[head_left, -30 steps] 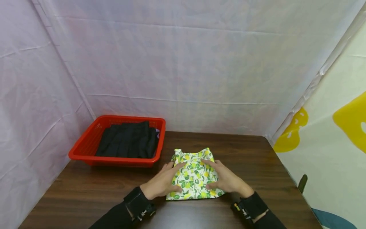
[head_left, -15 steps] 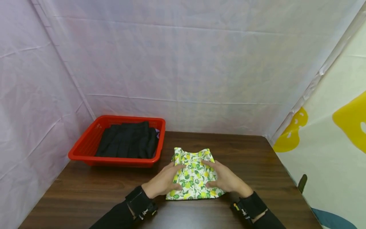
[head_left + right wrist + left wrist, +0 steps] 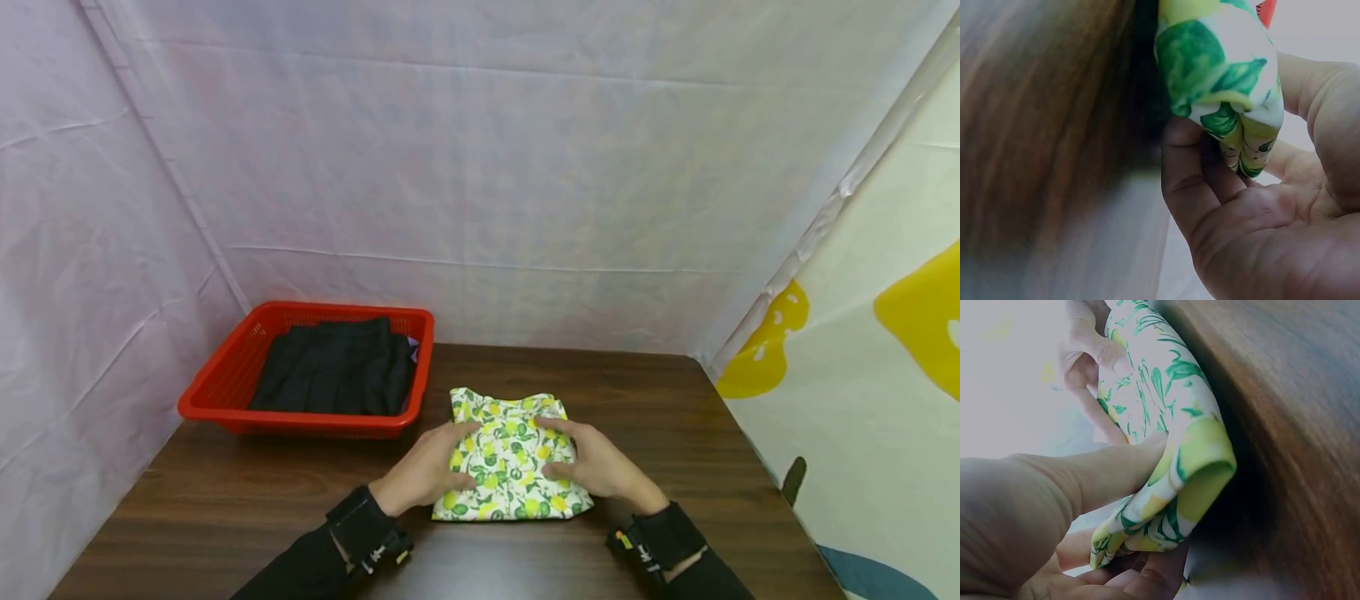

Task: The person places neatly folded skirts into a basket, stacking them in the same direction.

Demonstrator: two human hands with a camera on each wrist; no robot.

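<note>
A folded white cloth (image 3: 512,467) with a print of lemons and green leaves lies at the middle of the table in the head view. My left hand (image 3: 422,472) grips its left side, thumb on top and fingers tucked underneath, as the left wrist view shows. On the opposite side my right hand (image 3: 604,467) holds the cloth the same way; in the right wrist view its fingers (image 3: 1188,181) reach under the folded edge (image 3: 1235,119). Several layers show at the cloth's side edges. The fingertips under it are hidden.
A red plastic basket (image 3: 300,421) stands at the back left of the brown wooden table (image 3: 637,392). Folded black cloth (image 3: 330,367) lies in it, with a bit of purple fabric (image 3: 413,349) at its right. White sheeting (image 3: 480,167) hangs behind and beside the table.
The cloth's far edge has spread slightly wider, its upper corners lying a little farther apart. My right hand has shifted slightly right. Both hands keep their hold; the basket stays put.
</note>
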